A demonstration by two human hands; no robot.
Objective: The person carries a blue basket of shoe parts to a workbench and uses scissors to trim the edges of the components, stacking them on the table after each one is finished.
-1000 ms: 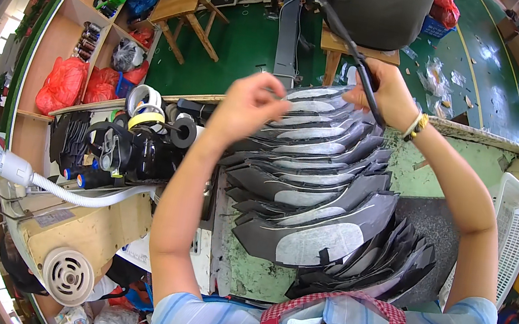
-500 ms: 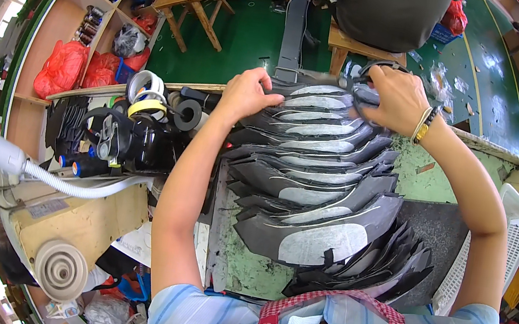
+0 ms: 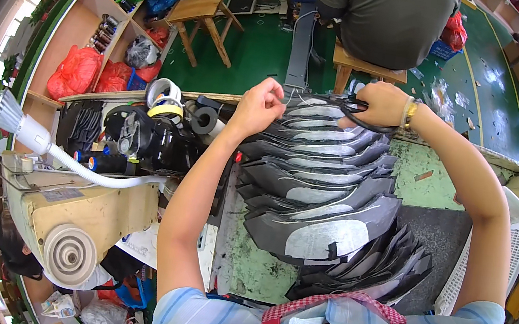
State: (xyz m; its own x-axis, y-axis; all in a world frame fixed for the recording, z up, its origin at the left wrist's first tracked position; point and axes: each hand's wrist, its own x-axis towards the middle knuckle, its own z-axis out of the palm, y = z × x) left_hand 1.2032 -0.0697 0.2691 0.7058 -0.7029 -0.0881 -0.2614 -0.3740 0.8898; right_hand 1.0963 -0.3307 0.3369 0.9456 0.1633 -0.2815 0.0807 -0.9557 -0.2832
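Note:
A long fanned row of dark grey, curved sheet pieces with pale patches [image 3: 329,239] runs away from me across the worktable. At its far end, my right hand [image 3: 383,101] has its fingers in the black handles of scissors [image 3: 374,126], whose blades point left over the last pieces. Just left of that end is my left hand [image 3: 257,113], its thumb and fingertips pressed together. Whatever they pinch is too small to make out. A second bunch of dark pieces [image 3: 385,270] lies close to my chest.
On the left stand a cream sewing machine [image 3: 101,218], a lamp with a white flexible neck [image 3: 100,179] and tape rolls [image 3: 164,96]. A white basket [image 3: 497,247] is at the right. Beyond the table, a person [image 3: 387,19] sits on a wooden stool.
My left fingers have closed together from a looser curl. The right hand has tilted, bringing the scissors' handles into clearer view. The whole scene has shifted slightly down and right.

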